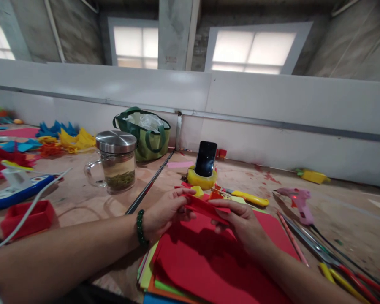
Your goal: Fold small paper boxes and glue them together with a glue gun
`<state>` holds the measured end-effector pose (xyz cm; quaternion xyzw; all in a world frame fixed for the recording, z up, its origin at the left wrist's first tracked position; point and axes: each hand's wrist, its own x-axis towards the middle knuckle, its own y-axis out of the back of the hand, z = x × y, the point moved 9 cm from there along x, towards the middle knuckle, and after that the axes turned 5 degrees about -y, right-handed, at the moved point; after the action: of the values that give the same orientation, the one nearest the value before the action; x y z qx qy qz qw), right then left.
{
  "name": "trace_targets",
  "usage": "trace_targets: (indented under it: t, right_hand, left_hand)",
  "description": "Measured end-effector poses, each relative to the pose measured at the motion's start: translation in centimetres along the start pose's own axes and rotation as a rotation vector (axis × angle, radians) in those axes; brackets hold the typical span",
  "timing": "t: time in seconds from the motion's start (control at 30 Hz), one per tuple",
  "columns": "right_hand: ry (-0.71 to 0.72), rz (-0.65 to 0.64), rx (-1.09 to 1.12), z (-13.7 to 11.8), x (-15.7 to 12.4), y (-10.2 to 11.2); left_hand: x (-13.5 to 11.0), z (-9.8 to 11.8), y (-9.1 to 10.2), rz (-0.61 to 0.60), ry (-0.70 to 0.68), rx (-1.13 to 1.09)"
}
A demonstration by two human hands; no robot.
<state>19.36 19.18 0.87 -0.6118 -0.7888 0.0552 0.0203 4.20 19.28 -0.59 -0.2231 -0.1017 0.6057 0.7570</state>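
Observation:
Between both my hands is a narrow folded piece of red paper, raised a little over a stack of coloured sheets. My left hand, with a dark green bead bracelet at the wrist, pinches its left end. The right end is gripped by my right hand, thumb on top and fingers partly hidden underneath. Below lies the paper stack, red on top with yellow, green, orange and blue edges showing. Just beyond my fingers sit a small yellow paper piece and a yellow-handled utility knife.
A phone leans in a tape roll. At right lie a pink glue gun, scissors and a pencil. Leftward stand a lidded glass mug, green bag, red box and power strip.

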Motion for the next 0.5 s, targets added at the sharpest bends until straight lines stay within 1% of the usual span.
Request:
trace_targets:
  t: [0.07, 0.17, 0.23, 0.33, 0.5]
  right_hand:
    - [0.024, 0.04, 0.034, 0.0, 0.2, 0.3]
    - [0.081, 0.098, 0.04, -0.5, 0.1, 0.6]
    - [0.115, 0.098, -0.008, -0.9, -0.2, 0.3]
    - [0.167, 0.078, -0.14, -1.6, -0.9, -0.4]
    - [0.35, 0.05, -0.394, -2.9, -2.2, -1.3]
  left_hand:
    - [-0.1, -0.1, -0.2, -0.008, 0.001, -0.045]
    - [-0.2, -0.5, -1.0, -0.107, 0.002, -0.019]
    - [-0.3, -0.8, -1.3, -0.154, 0.008, 0.002]
    - [-0.3, -1.0, -1.2, -0.132, 0.008, -0.021]
    - [-0.3, -0.6, -1.0, -0.084, -0.01, -0.016]
